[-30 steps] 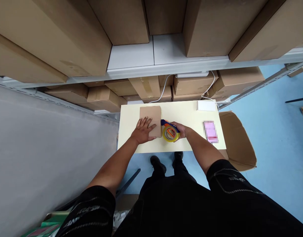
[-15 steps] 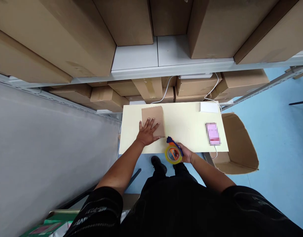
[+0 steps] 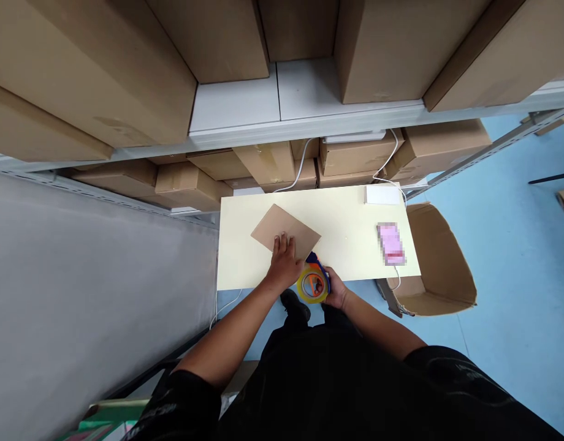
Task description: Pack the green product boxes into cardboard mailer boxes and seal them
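Plainly brown flat cardboard box [image 3: 285, 230], set askew.

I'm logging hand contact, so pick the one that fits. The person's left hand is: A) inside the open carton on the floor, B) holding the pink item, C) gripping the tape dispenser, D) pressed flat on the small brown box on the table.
D: the left hand lies flat on the small brown box, while the right hand holds the tape dispenser.

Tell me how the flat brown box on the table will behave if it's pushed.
The box looks thin and flat, so it would likely slide or spin on the smooth table, not tip. It is probably light. The left hand lies flat on it and should steady it.
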`<state>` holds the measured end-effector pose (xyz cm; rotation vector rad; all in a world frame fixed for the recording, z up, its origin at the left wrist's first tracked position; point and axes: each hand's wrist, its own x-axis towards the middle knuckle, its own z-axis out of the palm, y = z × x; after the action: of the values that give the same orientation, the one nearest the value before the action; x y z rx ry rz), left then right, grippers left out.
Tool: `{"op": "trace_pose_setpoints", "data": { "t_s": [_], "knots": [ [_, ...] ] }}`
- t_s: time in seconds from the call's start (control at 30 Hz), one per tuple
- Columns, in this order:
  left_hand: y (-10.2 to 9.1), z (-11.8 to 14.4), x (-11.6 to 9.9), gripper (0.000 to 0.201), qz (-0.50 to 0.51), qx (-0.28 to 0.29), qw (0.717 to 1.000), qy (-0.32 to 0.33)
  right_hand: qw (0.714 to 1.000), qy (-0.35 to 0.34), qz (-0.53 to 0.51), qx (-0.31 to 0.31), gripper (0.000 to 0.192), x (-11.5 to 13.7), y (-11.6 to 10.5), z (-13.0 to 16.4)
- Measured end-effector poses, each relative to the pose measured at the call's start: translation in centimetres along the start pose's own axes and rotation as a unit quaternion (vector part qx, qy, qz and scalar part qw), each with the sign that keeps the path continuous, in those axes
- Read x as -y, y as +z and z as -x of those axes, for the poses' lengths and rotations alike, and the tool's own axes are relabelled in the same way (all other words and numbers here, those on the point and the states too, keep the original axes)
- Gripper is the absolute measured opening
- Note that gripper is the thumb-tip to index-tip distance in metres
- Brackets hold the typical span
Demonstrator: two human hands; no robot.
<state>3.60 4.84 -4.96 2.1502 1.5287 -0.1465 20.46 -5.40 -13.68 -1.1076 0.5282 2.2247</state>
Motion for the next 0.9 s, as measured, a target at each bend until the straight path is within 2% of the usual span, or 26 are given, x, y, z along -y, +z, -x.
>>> {"op": "trace_pose_setpoints", "data": {
  "t_s": [0.07, 0.13, 0.23, 0.3, 0.37, 0.47, 0.53, 0.63, 0.73, 0.9],
  "knots": [
    [-0.8, 0.3, 0.9, 0.081, -0.019, 0.022, 0.999, 0.032, 1.0, -0.004, 0.011, 0.009, 0.051, 2.3, -0.1, 0.4],
    [-2.0, 0.0, 1.7, 0.076, -0.051, 0.019, 0.997, 0.05, 0.999, 0.008, 0.05, -0.01, 0.048, 5.1, 0.4, 0.7],
    [-3.6, -1.7, 2.5, 0.061, -0.092, 0.001, 0.992, 0.089, 0.988, 0.029, 0.151, -0.032, 0.047, 9.8, 1.6, 0.9],
    [-4.2, -3.4, 3.3, 0.056, -0.103, -0.008, 0.983, 0.153, 0.975, 0.025, 0.218, -0.033, 0.051, 12.5, 2.4, 0.9],
    [-4.2, -5.0, 4.4, 0.063, -0.105, -0.025, 0.971, 0.213, 0.964, 0.033, 0.261, -0.037, 0.053, 14.5, 3.0, 0.8],
    [-3.1, -6.6, 5.8, 0.082, -0.101, -0.05, 0.969, 0.221, 0.954, 0.055, 0.29, -0.053, 0.053, 16.1, 3.2, 0.7],
    [-2.3, -7.0, 6.4, 0.089, -0.102, -0.057, 0.97, 0.213, 0.952, 0.055, 0.292, -0.066, 0.054, 16.2, 3.0, 0.7],
    [-1.7, -7.0, 6.7, 0.092, -0.109, -0.059, 0.968, 0.217, 0.962, 0.029, 0.264, -0.064, 0.054, 14.8, 2.4, 0.9],
    [-1.7, -6.9, 6.6, 0.092, -0.113, -0.057, 0.969, 0.213, 0.974, 0.004, 0.218, -0.055, 0.054, 12.1, 1.6, 1.3],
    [-1.7, -6.9, 6.6, 0.092, -0.113, -0.053, 0.971, 0.205, 0.982, 0.009, 0.183, -0.048, 0.055, 7.0, -0.8, 2.2]
  ]
}}
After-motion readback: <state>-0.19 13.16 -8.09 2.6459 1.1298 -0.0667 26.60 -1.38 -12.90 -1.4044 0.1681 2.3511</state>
